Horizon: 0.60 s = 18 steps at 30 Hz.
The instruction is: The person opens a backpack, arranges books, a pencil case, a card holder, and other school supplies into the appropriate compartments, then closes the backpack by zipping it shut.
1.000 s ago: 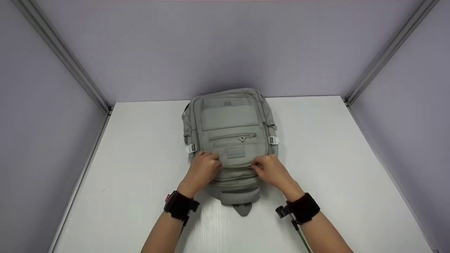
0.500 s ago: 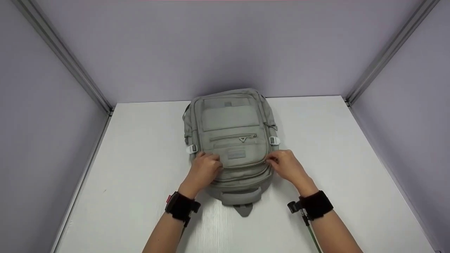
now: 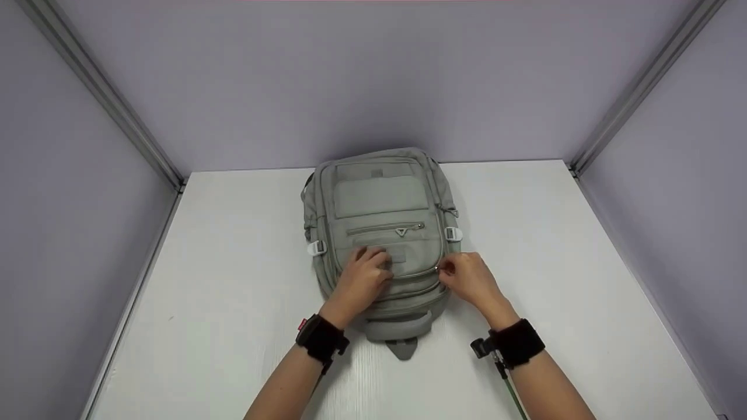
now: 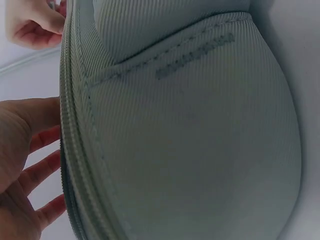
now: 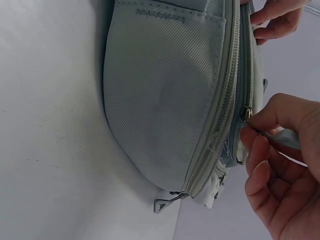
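A grey-green backpack (image 3: 382,198) lies front side up, its top handle (image 3: 400,328) towards me. My right hand (image 3: 470,279) is at the right corner of a front pocket. Between thumb and forefinger it pinches a zipper pull (image 5: 284,138), whose metal slider (image 5: 247,113) sits on the pocket's zipper. My left hand (image 3: 363,279) rests on the front panel beside the label patch. In the left wrist view, the left hand's fingers (image 4: 42,172) are spread and fairly straight against the bag's edge, their tips partly hidden behind it.
A white table (image 3: 233,280) carries the bag, close to the grey back wall (image 3: 373,81). Side walls stand left and right. White buckles (image 3: 454,234) sit on the bag's sides. Another zipper pull (image 5: 167,202) hangs at the lower end of the main zipper.
My right hand has moved right along the pocket's zipper to its corner, then stayed about there. The left hand has shifted right from the bag's left edge onto the front panel.
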Tool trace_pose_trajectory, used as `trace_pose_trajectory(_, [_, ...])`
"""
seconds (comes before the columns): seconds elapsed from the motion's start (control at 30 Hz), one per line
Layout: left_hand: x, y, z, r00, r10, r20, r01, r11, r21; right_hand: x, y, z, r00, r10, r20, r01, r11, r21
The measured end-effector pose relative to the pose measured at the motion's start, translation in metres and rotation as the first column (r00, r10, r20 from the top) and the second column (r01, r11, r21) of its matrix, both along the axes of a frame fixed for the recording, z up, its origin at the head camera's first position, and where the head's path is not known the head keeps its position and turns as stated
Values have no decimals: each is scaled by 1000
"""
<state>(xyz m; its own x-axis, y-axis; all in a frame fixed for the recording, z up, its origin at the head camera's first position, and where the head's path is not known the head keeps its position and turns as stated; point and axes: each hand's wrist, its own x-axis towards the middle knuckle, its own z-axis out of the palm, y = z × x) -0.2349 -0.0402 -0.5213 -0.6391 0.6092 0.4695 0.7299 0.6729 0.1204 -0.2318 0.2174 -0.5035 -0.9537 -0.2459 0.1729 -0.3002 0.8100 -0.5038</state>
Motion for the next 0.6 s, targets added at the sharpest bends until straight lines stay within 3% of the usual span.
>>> trace_pose_trajectory(0.3, [-1, -2, -1, 996, -46, -77, 51, 997, 58, -7, 4, -7, 985, -81, -149, 80, 997, -11])
trace_pose_trajectory(0.6, [1, -2, 2, 997, -73, -9, 73, 996, 53, -29, 12, -8, 978, -93, -189, 99, 995, 20])
